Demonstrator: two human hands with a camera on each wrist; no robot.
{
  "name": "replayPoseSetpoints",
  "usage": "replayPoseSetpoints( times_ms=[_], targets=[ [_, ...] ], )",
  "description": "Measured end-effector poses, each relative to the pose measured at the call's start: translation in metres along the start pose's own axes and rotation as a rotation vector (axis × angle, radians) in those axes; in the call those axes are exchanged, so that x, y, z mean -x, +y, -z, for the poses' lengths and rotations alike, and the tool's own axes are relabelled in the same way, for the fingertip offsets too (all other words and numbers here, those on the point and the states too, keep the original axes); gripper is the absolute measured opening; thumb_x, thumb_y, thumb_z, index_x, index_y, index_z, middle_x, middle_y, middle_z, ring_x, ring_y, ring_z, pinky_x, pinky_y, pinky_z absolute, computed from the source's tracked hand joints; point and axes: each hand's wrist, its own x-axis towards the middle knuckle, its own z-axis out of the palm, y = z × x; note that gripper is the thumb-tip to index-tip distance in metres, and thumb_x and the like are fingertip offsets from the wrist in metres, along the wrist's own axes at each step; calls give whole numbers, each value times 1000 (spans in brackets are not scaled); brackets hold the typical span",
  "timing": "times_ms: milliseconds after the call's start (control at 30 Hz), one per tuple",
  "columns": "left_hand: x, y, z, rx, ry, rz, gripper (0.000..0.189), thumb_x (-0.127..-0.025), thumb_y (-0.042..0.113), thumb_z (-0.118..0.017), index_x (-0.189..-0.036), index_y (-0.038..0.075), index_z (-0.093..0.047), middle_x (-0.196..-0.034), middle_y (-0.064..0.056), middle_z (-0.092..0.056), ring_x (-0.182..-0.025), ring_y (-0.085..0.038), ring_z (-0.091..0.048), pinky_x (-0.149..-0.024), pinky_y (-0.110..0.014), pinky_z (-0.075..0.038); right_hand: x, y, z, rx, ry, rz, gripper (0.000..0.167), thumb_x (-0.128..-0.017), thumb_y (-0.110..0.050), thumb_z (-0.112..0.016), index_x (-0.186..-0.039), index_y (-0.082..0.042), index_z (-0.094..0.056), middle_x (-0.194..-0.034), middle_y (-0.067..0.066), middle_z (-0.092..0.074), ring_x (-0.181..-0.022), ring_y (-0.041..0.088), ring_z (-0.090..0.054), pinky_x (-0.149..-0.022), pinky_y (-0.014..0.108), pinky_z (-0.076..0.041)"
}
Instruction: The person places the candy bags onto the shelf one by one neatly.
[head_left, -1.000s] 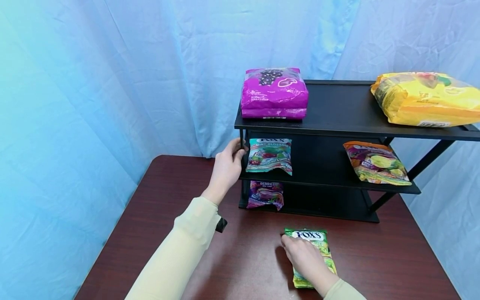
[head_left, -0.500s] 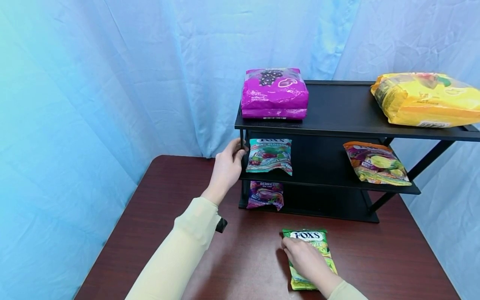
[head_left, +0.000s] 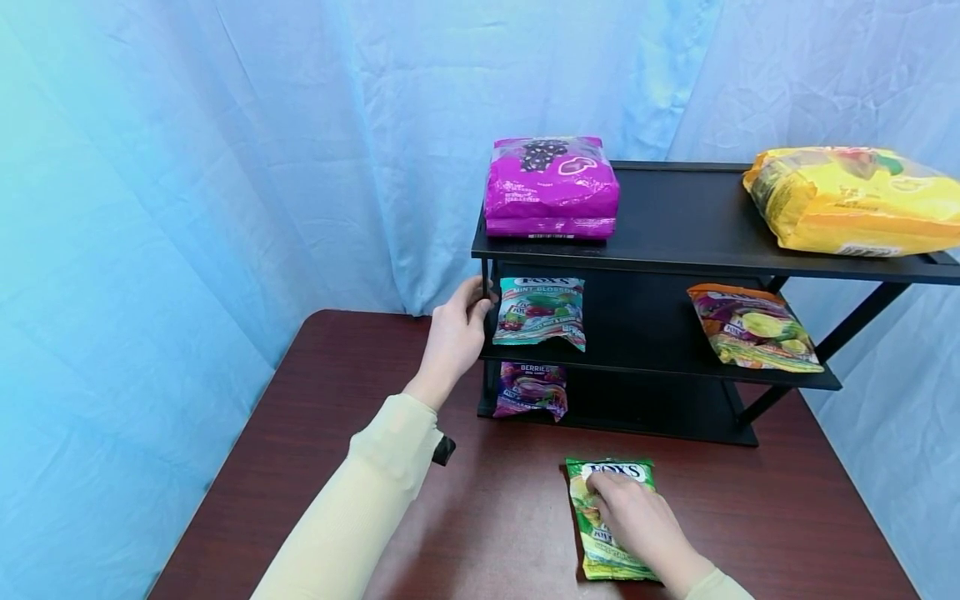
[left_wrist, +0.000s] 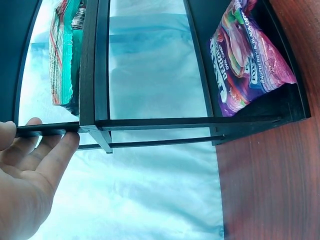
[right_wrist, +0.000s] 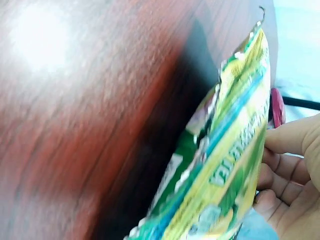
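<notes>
My left hand [head_left: 454, 327] grips the thin black upright at the left end of the shelf rack [head_left: 675, 218], thumb and fingers around it in the left wrist view. On the table in front of the rack lies a green and yellow Fox's candy bag [head_left: 588, 554]. My right hand [head_left: 637, 515] is over its middle. In the right wrist view the thumb and curled fingers of that hand pinch at the face of the bag. The hand covers part of the print.
A purple bag [head_left: 551, 187] and a yellow bag [head_left: 862, 200] lie on the top shelf. The middle shelf holds a teal mint bag [head_left: 540, 310] and an orange-topped bag [head_left: 753, 327]. A berries bag [head_left: 531, 390] sits on the bottom shelf. Blue curtains [head_left: 225, 150] hang around the table.
The green candy bag has turned slightly on the table. My right hand has moved from its left edge rightward onto its middle. My left hand stays on the upright.
</notes>
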Motion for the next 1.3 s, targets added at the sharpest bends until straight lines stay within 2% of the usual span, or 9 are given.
replayPoseSetpoints(
  times_ms=[167,267,367,500,633,767,1100,1300],
  targets=[
    [0,1,0,2,-4,1,34,-109,13,-49,-142,4,-55,-127,-11,-70,-120,-25,-66,-99,-43,-54,5,9,6,12,-18,-80,17,-89,-8,-77,-92,-22,-69,-97,-6,-72,-89,13,-68,-68,38,-57],
    [0,1,0,-1,-3,1,34,-109,13,-49,-142,6,-55,-127,-10,-70,-121,-25,-65,-99,-42,-54,8,17,9,3,-37,-140,16,-90,-7,-76,-96,-21,-70,-104,-1,-73,-95,19,-70,-74,45,-58],
    [0,1,0,-4,-1,1,33,-109,13,-49,-141,7,-56,-126,-10,-71,-121,-24,-66,-99,-42,-54,13,24,13,-29,-60,-199,16,-89,-9,-77,-99,-19,-70,-100,0,-70,-83,16,-65,-66,41,-55],
    [0,1,0,-3,-6,8,35,-109,14,-49,-143,7,-55,-128,-9,-70,-122,-25,-65,-100,-42,-53,20,32,16,-83,-86,-269,18,-89,-15,-79,-103,-18,-69,-86,-5,-58,-66,11,-48,-54,32,-41],
    [0,0,0,-4,-7,7,36,-109,14,-49,-144,6,-54,-128,-10,-70,-123,-25,-64,-101,-42,-53,27,41,17,-120,-88,-305,17,-90,-19,-79,-103,-16,-68,-79,-6,-47,-62,9,-41,-53,28,-34],
    [0,0,0,-6,-6,4,36,-109,14,-50,-143,5,-54,-128,-10,-70,-122,-26,-65,-101,-42,-53,32,49,18,-170,-103,-330,17,-91,-21,-78,-103,-15,-68,-79,-6,-48,-63,6,-41,-56,26,-34],
    [0,0,0,-10,-2,0,35,-109,14,-49,-142,5,-55,-127,-10,-71,-122,-25,-65,-100,-42,-53,39,63,21,-297,-279,-479,32,-92,-19,-74,-119,-5,-64,-80,-1,-53,-69,15,-47,-65,33,-38],
    [0,0,0,-12,-6,15,34,-109,14,-49,-142,8,-55,-128,-9,-70,-122,-24,-65,-100,-41,-53,45,67,23,-323,-383,-561,55,-92,-37,-75,-126,4,-59,-85,0,-60,-74,16,-54,-67,37,-45]
  ],
)
